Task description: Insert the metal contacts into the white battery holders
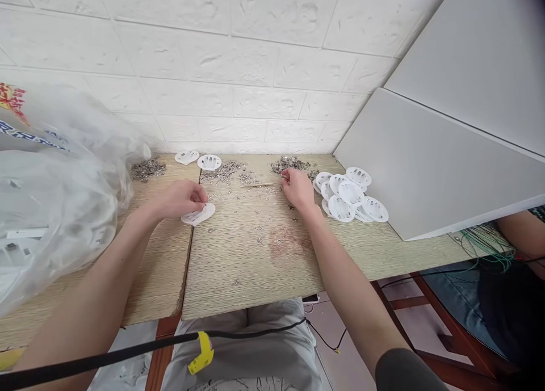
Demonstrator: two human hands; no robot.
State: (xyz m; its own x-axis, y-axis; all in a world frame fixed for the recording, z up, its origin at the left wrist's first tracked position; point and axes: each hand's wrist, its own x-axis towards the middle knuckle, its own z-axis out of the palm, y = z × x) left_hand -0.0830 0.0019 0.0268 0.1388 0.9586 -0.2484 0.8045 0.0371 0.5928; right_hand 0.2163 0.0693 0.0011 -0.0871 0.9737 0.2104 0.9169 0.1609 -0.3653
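My left hand [184, 198] has its fingers bent over a white round plastic piece [203, 214] that rests on the table across the seam between two boards. My right hand [297, 188] is at the back of the table, thumb and fingers pinched together beside a pile of small metal pieces [289, 164]. Whatever may be between those fingertips is too small to make out. Between the hands lies a thin wooden stick [256, 185]. Another heap of small metal pieces [225, 171] is spread behind it, near two more white round pieces [209, 162].
A stack of white round pieces [351, 193] is to the right, by a grey panel [443, 152]. On the left bulges a clear plastic bag [59, 198] of white parts. A black cable [149, 343] crosses low in front. Another person's arm [517, 232] and green wires [485, 246] are at right.
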